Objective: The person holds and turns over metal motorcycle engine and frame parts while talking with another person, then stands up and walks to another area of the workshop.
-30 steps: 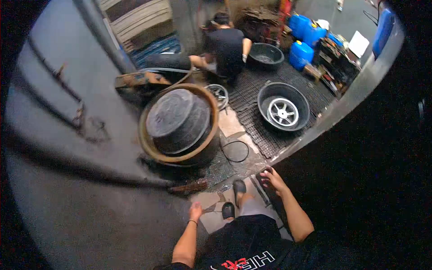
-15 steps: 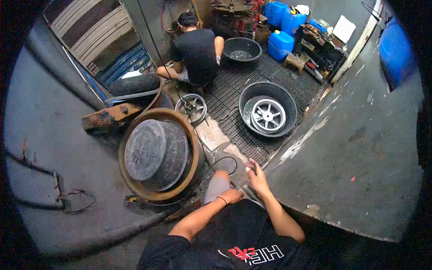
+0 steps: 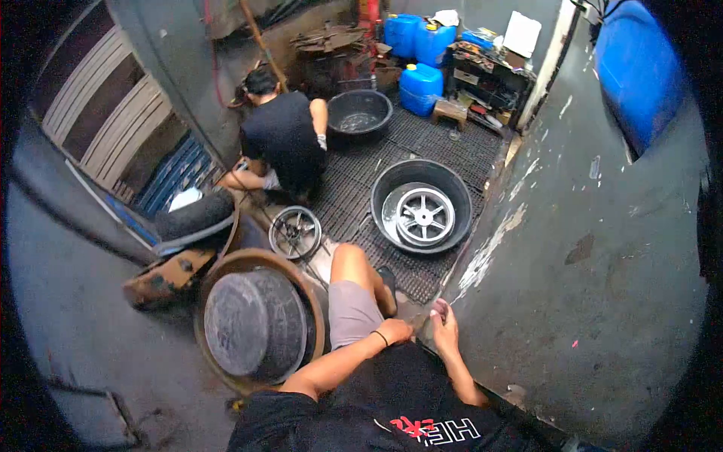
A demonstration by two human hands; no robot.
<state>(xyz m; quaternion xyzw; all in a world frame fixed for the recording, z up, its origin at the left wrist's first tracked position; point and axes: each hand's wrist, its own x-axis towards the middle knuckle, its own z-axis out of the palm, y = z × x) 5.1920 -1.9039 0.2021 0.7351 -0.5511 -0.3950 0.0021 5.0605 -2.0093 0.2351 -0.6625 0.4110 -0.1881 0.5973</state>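
My left hand (image 3: 395,331) is closed in front of my black shirt, beside my grey shorts (image 3: 352,307). Its fingertips are turned away, so what they hold, if anything, is hidden. My right hand (image 3: 445,325) is raised near the grey wall, fingers loosely bent and the thumb apart, with nothing visible in it. Beyond my knee, a silver spoked wheel (image 3: 425,215) lies in a black tub (image 3: 384,181) holding some liquid. Another wheel (image 3: 295,233) rests on the floor at the left, apart from both hands.
A co-worker in a black shirt (image 3: 282,143) squats ahead on the left. An upturned dark basin (image 3: 237,324) sits inside a rusty round container (image 3: 320,301). Farther back are another black tub (image 3: 384,113) and blue jerrycans (image 3: 420,89). The grey wall (image 3: 572,264) borders my right.
My view has shifted, and my bent knee and shoe now show ahead of my hands. My right hand's fingers are more curled. The tub and wheels appear to stay in place.
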